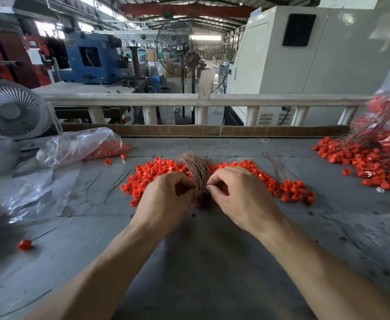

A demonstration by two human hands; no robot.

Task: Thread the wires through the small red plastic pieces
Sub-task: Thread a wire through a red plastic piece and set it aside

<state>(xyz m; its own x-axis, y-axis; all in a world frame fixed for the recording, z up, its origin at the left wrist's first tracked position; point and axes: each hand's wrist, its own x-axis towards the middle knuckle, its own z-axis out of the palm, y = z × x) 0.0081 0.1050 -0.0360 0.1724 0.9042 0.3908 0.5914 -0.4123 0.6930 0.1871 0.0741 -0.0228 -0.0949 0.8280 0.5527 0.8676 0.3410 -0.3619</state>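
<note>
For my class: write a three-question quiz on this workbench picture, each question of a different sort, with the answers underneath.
1. True or false: the bundle of wires lies on the pile of red pieces, between the left hand and the right hand.
2. Where is the small white fan? A) far left of the table B) far right C) in the middle
3. Fill in: the plastic bag at the back left holds more ____ pieces.

Key
1. True
2. A
3. red
</note>
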